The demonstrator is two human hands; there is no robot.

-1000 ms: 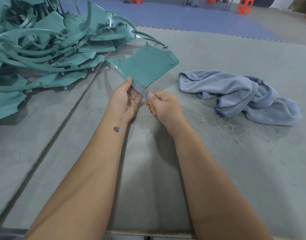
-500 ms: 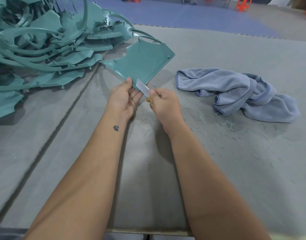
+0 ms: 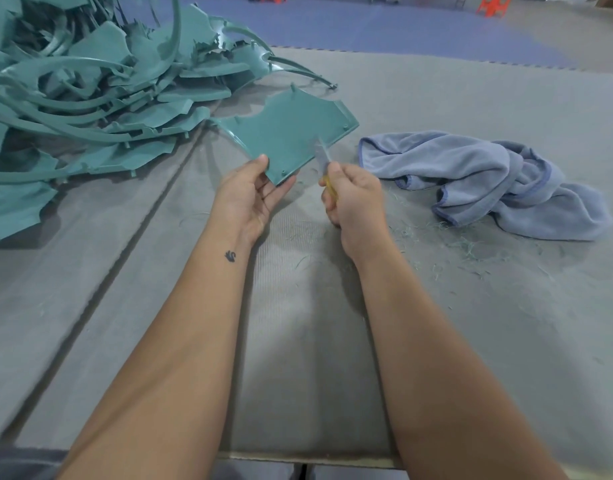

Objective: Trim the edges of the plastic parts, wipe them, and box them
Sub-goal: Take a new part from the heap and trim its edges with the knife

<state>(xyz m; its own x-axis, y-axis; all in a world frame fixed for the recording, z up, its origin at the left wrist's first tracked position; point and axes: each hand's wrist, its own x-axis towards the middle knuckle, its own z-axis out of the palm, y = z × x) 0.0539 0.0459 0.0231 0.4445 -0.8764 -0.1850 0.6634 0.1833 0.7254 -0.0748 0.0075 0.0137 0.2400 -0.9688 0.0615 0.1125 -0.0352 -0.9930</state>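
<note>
left hand [image 3: 251, 195] pinches near corner of teal plastic part [image 3: 284, 133], held at centre, tilted up. right hand [image 3: 353, 199] clamped on yellow-handled blade [image 3: 323, 154], touching part's edge at 3 o'clock. blue cloth [image 3: 488, 181] at 3 o'clock, parts pile [image 3: 90, 91] at 10 o'clock.

Both forearms reach forward; left hand [image 3: 251, 195] pinches with thumb up, right hand [image 3: 353, 199] curled tight.

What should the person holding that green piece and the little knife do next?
Probably draw the blade further along the plastic part's right edge. The left hand grips its near corner, the right hand holds the knife against that edge, and the cloth lies unused.
</note>
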